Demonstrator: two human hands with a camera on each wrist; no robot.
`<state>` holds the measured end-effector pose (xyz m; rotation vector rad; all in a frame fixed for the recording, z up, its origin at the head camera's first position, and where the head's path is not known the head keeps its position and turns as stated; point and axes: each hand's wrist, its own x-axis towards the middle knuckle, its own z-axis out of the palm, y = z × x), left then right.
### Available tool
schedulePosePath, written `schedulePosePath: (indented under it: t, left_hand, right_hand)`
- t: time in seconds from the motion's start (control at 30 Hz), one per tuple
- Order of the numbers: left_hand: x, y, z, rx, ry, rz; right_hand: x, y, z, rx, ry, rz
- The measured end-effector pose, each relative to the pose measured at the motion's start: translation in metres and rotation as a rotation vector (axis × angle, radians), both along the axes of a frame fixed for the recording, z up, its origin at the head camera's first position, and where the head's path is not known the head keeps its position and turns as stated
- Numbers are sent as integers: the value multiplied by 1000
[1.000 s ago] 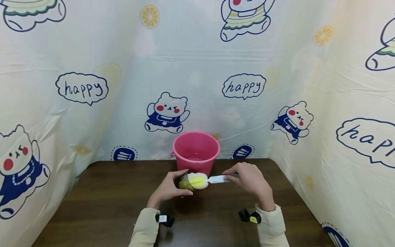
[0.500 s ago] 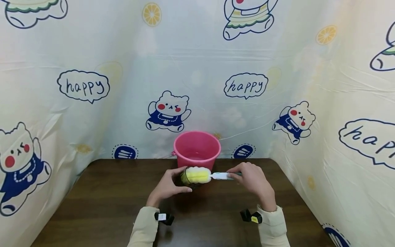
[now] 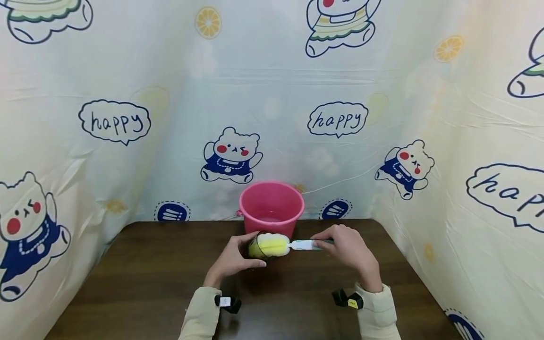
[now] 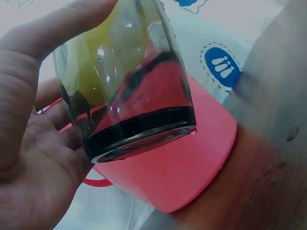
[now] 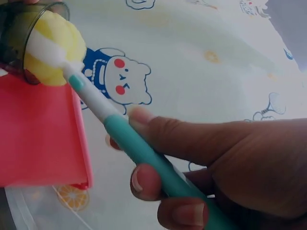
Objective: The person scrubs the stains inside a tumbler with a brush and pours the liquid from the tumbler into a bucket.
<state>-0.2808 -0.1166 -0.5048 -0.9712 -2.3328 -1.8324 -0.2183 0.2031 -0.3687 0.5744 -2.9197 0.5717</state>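
My left hand (image 3: 233,259) grips a clear, dark-tinted drinking glass (image 4: 139,96), tipped on its side with its mouth toward the right. The yellow and white sponge head of a bottle brush (image 3: 273,245) is partly inside that glass, its outer end sticking out past the rim. With thumb and fingers curled round the white and teal handle (image 5: 144,148), my right hand (image 3: 345,248) holds the brush roughly level. In the left wrist view, the yellow sponge shows through the glass wall, above the thick base.
Right behind the glass stands a pink bucket (image 3: 271,208) at the far edge of the dark wooden table (image 3: 140,283). A printed curtain (image 3: 272,85) hangs behind and at both sides. Water drops (image 4: 292,132) lie on the tabletop.
The sponge slid further out of the glass by half a second ago, and now sits slightly deeper again. My right hand shifted a little right over the second; the bucket stayed put.
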Motion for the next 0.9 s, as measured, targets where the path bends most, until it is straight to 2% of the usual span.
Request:
schedulePosePath:
  t: [0.13,0.27,0.37,0.5,0.6,0.73,0.8,0.9]
  left_hand:
    - [-1,1,0,1,25,-6]
    - [0,3,-2,-19,13,-4]
    - [2,4,-5,-13,-11,-18]
    - [4,3,-7,19,-20,-15]
    - [5,3,-8,23,-6,-11]
    - [3,4,-10,30,2,-39]
    - [1,4,-11,46,-8,-50]
    - [-2,3,-13,63,-11,-45]
  right_hand:
    - [0,2,-1,8,-43,-35]
    - [1,4,-4,3,-72,7]
    - [2,4,-5,-16,-49,30]
    - [2,4,-7,-10,-17,4]
    - [1,3,-7,4,-60,4]
    - [0,3,-8,-31,-122,40]
    - [-1,4,-9,-54,-113,44]
    - [-2,6,-11,-59,-58,4]
